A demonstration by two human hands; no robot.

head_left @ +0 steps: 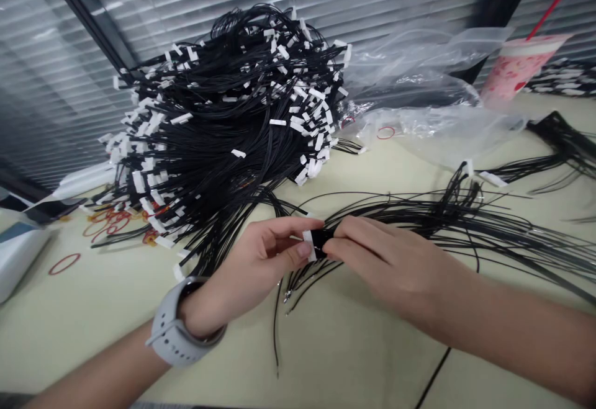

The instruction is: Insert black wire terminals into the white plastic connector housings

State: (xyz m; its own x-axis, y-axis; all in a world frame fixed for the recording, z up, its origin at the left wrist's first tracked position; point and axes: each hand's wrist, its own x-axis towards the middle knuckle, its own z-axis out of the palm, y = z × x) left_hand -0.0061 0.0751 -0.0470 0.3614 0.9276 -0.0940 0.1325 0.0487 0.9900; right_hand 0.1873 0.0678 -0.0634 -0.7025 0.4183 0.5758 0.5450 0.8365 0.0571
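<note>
Between the thumb and fingers of my left hand [261, 257] is a small white connector [308, 246]. Short black wires [321, 238] run from it toward my right hand [386, 254], whose fingers are pinched on them close to the connector. The fingertips of the right hand are partly hidden behind its own knuckles. Under and behind both hands lies a loose spread of black wires [503, 226], some with bare metal terminals [287, 297] at their ends. A grey watch [174, 328] is on my left wrist.
A big heap of black cables [233, 130] with white connectors stands behind my hands. Clear plastic bags [419, 98] and a pink cup [521, 67] with a red straw are at the back right. Red rubber bands [64, 264] lie at the left of the pale table [102, 328].
</note>
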